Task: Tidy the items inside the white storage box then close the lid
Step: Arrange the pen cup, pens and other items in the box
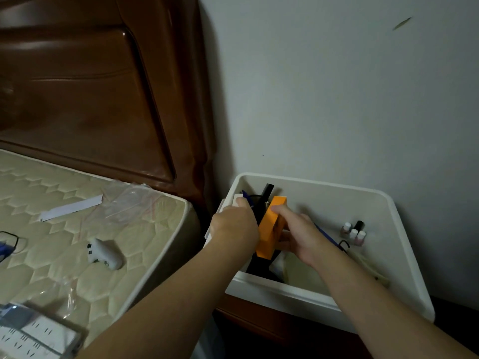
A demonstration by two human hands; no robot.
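R hand [298, 233] grips orange box [269, 229], L hand [234, 224] curled on white bit at bin [324, 187] wall. Stand box upright vs left wall, w/o knocking bottles [353, 233].

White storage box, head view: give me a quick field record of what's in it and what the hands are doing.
box: white storage box, open, no lid on it
stands on: dark wooden stand beside the mattress
left hand: at the box's left wall, fingers on a small white item
right hand: gripping an orange box
orange box: tilted, left part of the storage box
other contents: black items, small bottles at the right
lid: cannot tell where it is
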